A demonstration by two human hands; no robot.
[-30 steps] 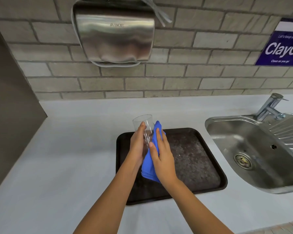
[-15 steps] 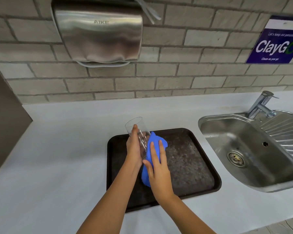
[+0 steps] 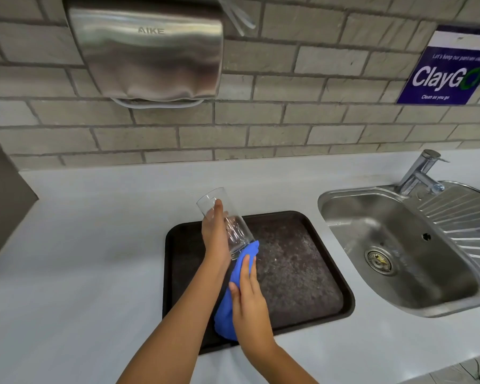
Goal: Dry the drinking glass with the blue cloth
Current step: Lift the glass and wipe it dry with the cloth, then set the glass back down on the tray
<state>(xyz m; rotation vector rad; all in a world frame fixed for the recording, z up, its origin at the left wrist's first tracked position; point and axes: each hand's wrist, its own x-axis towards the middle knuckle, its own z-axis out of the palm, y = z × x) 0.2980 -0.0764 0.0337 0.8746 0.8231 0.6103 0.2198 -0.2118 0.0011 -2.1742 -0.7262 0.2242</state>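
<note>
My left hand (image 3: pixel 215 235) grips a clear drinking glass (image 3: pixel 227 221) above the left part of a dark tray (image 3: pixel 311 273). The glass tilts with its mouth up and to the left, its base down to the right. The blue cloth (image 3: pixel 233 289) lies under my right hand (image 3: pixel 248 295), which presses it against the base of the glass. Part of the cloth is hidden by that hand and my left wrist.
The tray rests on a pale worktop (image 3: pixel 81 259). A steel sink (image 3: pixel 399 250) with a tap (image 3: pixel 420 173) is to the right. A metal hand dryer (image 3: pixel 147 51) and a blue sign (image 3: pixel 449 70) hang on the brick wall. A dark panel stands at far left.
My right hand has slid the blue cloth down from the side of the glass to its base. The glass has tilted further to the left in my left hand.
</note>
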